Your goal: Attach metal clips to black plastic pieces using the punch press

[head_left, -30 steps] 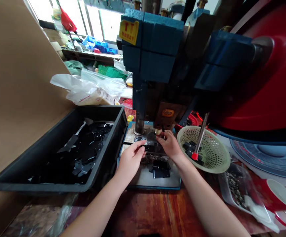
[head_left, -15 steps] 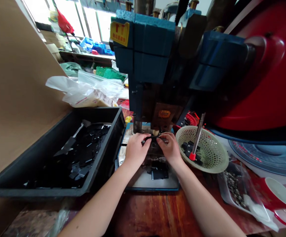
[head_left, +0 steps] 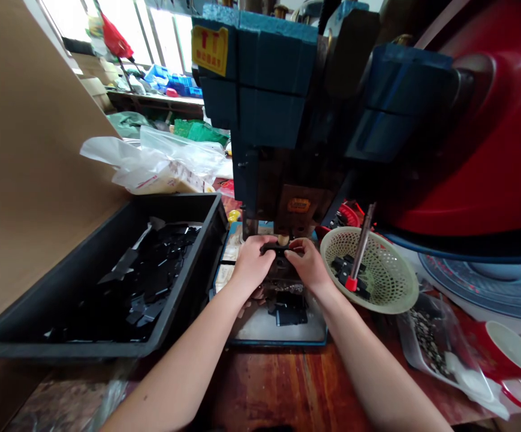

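Note:
My left hand [head_left: 250, 261] and my right hand [head_left: 309, 264] both pinch a small black part [head_left: 274, 247] and hold it under the head of the blue press machine [head_left: 278, 114], on its metal base plate [head_left: 264, 324]. The fingers of both hands are closed on the ends of the part. Several more black parts [head_left: 289, 309] lie on the plate just in front of my wrists.
A black bin [head_left: 107, 336] of black parts sits at the left against a brown cardboard wall [head_left: 26, 150]. At the right stand a pale mesh basket [head_left: 392, 288] with a red-tipped tool [head_left: 359, 252], a tray of small dark pieces [head_left: 426, 342] and a red cup [head_left: 507, 354]. Plastic bags [head_left: 161, 162] lie behind.
Both hands have moved forward with the black part, from the middle of the plate to right under the press head. The view has shifted slightly left.

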`<state>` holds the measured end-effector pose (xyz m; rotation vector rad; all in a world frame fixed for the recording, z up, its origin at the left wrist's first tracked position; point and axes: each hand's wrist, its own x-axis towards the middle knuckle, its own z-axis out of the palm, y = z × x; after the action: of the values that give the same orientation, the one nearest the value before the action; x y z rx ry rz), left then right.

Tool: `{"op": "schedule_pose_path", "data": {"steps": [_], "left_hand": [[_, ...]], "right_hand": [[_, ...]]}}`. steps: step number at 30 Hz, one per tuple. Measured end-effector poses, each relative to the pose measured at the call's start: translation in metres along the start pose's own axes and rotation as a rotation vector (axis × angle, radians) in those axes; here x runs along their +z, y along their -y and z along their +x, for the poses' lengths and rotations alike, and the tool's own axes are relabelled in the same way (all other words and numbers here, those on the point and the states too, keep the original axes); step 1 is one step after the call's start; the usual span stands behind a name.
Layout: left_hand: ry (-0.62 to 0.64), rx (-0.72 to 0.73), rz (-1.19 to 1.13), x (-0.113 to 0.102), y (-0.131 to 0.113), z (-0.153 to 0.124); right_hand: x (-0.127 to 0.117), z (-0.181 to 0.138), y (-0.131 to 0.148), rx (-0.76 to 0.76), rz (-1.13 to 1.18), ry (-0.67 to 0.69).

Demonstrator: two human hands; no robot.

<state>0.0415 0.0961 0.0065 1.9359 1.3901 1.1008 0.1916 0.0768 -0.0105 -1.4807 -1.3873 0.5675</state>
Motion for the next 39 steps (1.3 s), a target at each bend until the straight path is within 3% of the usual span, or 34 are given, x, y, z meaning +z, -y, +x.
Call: {"op": "schedule_pose_path", "data": {"steps": [5, 8, 12, 18, 24, 28, 32, 39], "left_hand": [[-0.09, 0.106, 0.141, -0.025, -0.007, -0.034], [0.003, 0.197, 0.249, -0.035, -0.001, -0.069], [0.165, 0.328, 0.405, -0.034, 0.009, -0.106], [0.243, 0.465, 0.527, -0.033, 0.015, -0.124], [0.217, 0.498, 0.557, -0.038, 0.027, -0.139], [0.158, 0.494, 0.512, -0.038, 0.031, -0.147], [0.148, 0.425, 0.484, -0.037, 0.019, -0.136], [0.26, 0.465, 0.55, -0.033, 0.009, -0.127]], "right_hand": [[-0.027, -0.032, 0.005, -0.123, -0.058, -0.035], [-0.05, -0.066, -0.004, -0.194, -0.23, 0.024], [-0.07, -0.106, -0.021, -0.303, -0.418, 0.073], [-0.077, -0.14, -0.033, -0.477, -0.647, 0.199], [-0.077, -0.163, -0.046, -0.608, -0.58, 0.174], [-0.072, -0.165, -0.045, -0.521, -0.506, 0.14], [-0.067, -0.153, -0.033, -0.392, -0.452, 0.066], [-0.043, -0.085, 0.005, -0.37, -0.428, -0.06]]}}
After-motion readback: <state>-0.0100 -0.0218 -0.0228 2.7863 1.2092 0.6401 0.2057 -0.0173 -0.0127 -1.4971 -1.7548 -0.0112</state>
